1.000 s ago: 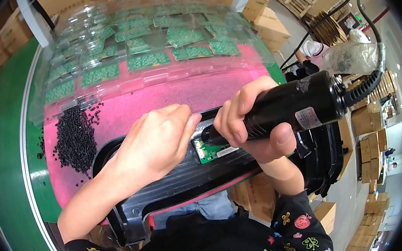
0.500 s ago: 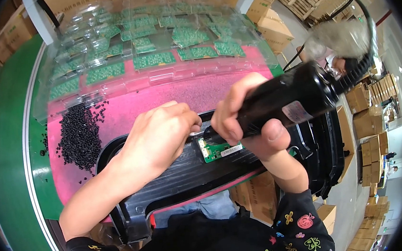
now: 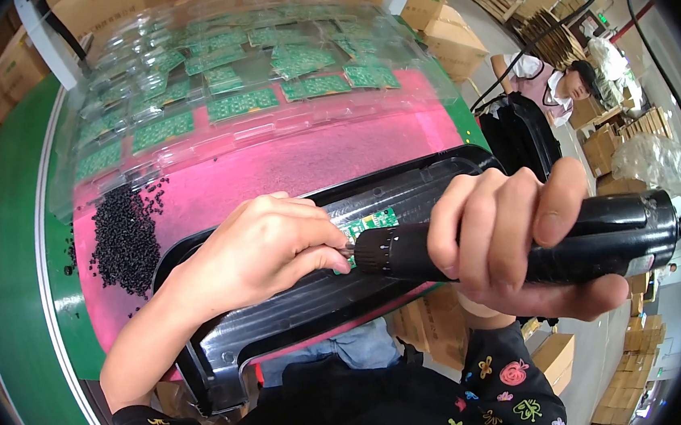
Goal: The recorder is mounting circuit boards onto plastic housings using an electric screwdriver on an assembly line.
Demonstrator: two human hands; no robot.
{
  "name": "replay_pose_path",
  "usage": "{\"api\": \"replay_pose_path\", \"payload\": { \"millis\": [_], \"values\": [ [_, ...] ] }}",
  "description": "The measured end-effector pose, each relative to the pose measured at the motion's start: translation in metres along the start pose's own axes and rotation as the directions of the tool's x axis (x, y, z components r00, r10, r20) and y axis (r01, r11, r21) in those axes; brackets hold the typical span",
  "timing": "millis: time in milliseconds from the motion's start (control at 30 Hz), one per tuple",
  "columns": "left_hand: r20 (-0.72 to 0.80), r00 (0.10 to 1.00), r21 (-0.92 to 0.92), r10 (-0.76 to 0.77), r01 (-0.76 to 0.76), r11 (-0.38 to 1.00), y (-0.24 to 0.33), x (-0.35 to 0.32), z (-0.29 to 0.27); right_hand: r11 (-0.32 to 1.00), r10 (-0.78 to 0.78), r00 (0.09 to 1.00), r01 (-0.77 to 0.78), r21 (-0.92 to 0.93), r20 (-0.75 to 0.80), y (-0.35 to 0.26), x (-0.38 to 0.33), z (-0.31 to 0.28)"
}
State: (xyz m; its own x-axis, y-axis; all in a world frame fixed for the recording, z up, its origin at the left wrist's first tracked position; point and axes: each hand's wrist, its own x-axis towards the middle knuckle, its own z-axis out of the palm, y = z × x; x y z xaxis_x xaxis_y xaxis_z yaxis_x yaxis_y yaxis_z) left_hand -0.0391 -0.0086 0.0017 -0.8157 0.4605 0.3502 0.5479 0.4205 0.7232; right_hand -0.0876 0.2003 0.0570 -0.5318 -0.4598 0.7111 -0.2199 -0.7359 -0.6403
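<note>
A long black plastic housing [image 3: 301, 317] lies across a pink mat [image 3: 272, 170]. A small green circuit board [image 3: 372, 223] sits in its middle. My right hand [image 3: 512, 234] grips a black electric screwdriver [image 3: 594, 239], held level, its nose pointing left at the board. My left hand [image 3: 267, 247] rests on the housing with its fingertips pinched at the screwdriver's tip, just left of the board. What the fingers pinch is hidden.
A heap of small black screws [image 3: 120, 240] lies on the mat at the left. Clear plastic trays [image 3: 189, 145] holding several green circuit boards [image 3: 242, 104] stand behind. A green table edge [image 3: 13, 265] runs down the left. Another person [image 3: 556, 84] stands far right among cardboard boxes [image 3: 442, 33].
The screwdriver has swung down from a slant to level and lower right. The view has moved closer over the housing. My left hand stays at the board.
</note>
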Motion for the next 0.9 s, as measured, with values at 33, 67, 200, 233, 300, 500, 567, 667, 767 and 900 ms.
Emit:
{"api": "replay_pose_path", "payload": {
  "millis": [33,67,200,233,300,500,567,667,767,900],
  "values": [
    [-0.028,0.999,0.03,0.033,-0.032,0.999,0.001,0.0,0.001,1.0,0.03,1.0,-0.03,0.008,0.007,0.0,0.0,0.0],
    [-0.055,0.996,0.061,0.068,-0.064,0.996,0.002,0.0,0.001,0.999,0.052,0.998,-0.051,-0.01,0.043,0.001,-0.002,-0.003],
    [-0.162,0.985,0.241,0.054,-0.013,0.97,-0.002,0.0,0.002,0.951,0.309,0.95,-0.31,-0.004,-0.046,0.007,-0.014,-0.004],
    [-0.164,0.985,0.242,0.052,-0.011,0.97,-0.002,0.0,0.003,0.951,0.31,0.95,-0.311,-0.003,-0.043,0.009,-0.015,-0.004],
    [-0.21,0.978,0.306,0.0,0.066,0.95,-0.001,0.002,0.004,0.927,0.371,0.922,-0.375,-0.019,-0.109,0.011,-0.02,-0.001],
    [-0.206,0.978,0.301,-0.036,0.098,0.949,0.002,0.002,0.002,0.885,0.444,0.881,-0.459,-0.073,-0.162,0.012,-0.022,0.005],
    [-0.199,0.979,0.306,-0.053,0.113,0.945,0.003,0.002,0.0,0.878,0.45,0.876,-0.47,-0.09,-0.174,0.013,-0.022,0.003],
    [-0.234,0.969,0.32,-0.077,0.152,0.935,0.001,0.0,0.001,0.897,0.437,0.898,-0.431,-0.094,0.058,0.025,-0.02,-0.009],
    [-0.272,0.96,0.31,-0.067,0.154,0.938,-0.004,0.0,0.003,0.865,0.484,0.868,-0.455,-0.21,0.111,0.022,-0.016,-0.009],
    [-0.215,0.976,0.323,-0.036,0.106,0.941,-0.007,-0.004,0.0,0.858,0.513,0.82,-0.481,-0.182,0.253,0.03,-0.01,-0.012]
  ]
}}
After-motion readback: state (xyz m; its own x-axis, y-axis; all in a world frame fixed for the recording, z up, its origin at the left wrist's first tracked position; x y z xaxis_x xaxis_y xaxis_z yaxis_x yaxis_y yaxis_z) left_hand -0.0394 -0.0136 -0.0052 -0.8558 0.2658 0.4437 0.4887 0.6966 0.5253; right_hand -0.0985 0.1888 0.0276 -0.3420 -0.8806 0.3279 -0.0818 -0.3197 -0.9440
